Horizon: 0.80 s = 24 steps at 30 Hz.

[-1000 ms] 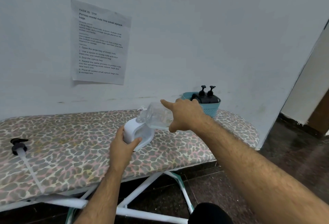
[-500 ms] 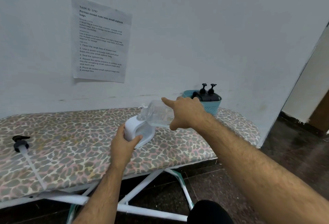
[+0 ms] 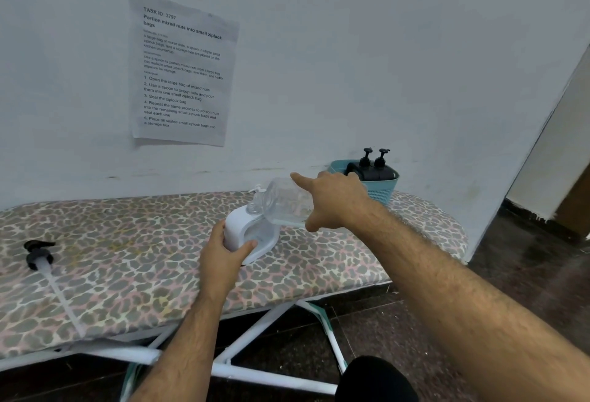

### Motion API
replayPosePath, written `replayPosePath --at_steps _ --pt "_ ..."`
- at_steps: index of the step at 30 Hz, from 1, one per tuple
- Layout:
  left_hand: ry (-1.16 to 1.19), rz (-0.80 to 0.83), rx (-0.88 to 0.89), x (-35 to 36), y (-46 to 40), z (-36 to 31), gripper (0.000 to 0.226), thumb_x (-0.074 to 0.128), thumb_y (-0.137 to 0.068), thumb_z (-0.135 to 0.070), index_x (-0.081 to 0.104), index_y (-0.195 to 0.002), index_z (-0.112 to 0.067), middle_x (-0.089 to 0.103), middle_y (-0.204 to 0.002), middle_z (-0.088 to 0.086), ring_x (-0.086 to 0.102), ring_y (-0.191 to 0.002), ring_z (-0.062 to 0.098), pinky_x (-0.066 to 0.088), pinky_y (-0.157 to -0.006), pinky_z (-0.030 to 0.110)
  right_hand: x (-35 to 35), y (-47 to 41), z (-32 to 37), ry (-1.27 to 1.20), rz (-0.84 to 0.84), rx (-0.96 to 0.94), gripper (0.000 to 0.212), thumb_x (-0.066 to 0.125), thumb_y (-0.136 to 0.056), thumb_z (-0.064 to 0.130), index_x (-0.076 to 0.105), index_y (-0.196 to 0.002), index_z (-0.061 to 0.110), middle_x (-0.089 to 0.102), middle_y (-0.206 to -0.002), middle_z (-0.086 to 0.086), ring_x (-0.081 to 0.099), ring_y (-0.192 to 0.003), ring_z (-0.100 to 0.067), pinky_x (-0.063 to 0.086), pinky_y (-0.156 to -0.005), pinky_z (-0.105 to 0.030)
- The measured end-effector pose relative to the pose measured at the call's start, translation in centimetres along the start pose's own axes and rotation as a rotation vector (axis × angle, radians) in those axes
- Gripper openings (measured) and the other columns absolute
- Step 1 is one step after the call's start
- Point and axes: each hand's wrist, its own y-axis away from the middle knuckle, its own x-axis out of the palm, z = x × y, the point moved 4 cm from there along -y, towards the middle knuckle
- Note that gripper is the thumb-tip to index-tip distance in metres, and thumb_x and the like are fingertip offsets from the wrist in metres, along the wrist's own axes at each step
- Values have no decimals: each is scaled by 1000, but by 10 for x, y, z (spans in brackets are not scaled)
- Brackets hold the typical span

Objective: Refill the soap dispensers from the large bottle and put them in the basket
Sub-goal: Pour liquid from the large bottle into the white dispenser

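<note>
Soap dispensers are the concern: two black ones (image 3: 373, 169) already stand in the teal basket (image 3: 384, 189) at the far right end of the ironing board (image 3: 127, 261), against the wall, and a white one (image 3: 247, 235) sits near the middle of the board, closer to the front edge.

Little has changed over the last second. The large clear bottle (image 3: 284, 203) was already tipped on its side with its neck over the white dispenser's opening, and it keeps that tilt; both hands have held their places while the view has only drifted slightly. That reads as a pour in progress, not a finished one, though no stream of soap is visible and the level inside cannot be told.

The right hand (image 3: 332, 200) wraps the bottle's base, index finger stretched along its top. The left hand (image 3: 223, 255) grips the white dispenser's near side to steady it.

The white dispenser is squat, smooth and open at the top. A black pump head (image 3: 38, 255) with its long clear tube lies loose at the board's left end, well apart; it probably has to be refitted on a dispenser before basketing.
</note>
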Motion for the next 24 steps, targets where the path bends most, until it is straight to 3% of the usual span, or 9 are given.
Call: replayPosePath --at_steps 24 --pt "10 8 -5 0 0 0 64 85 -74 -27 53 -130 -31 66 -114 -6 66 -99 16 60 -78 43 -2 1 0 -4 3 0 102 75 -77 48 11 -156 40 56 -124 -4 55 -115 -26 37 -104 -53"
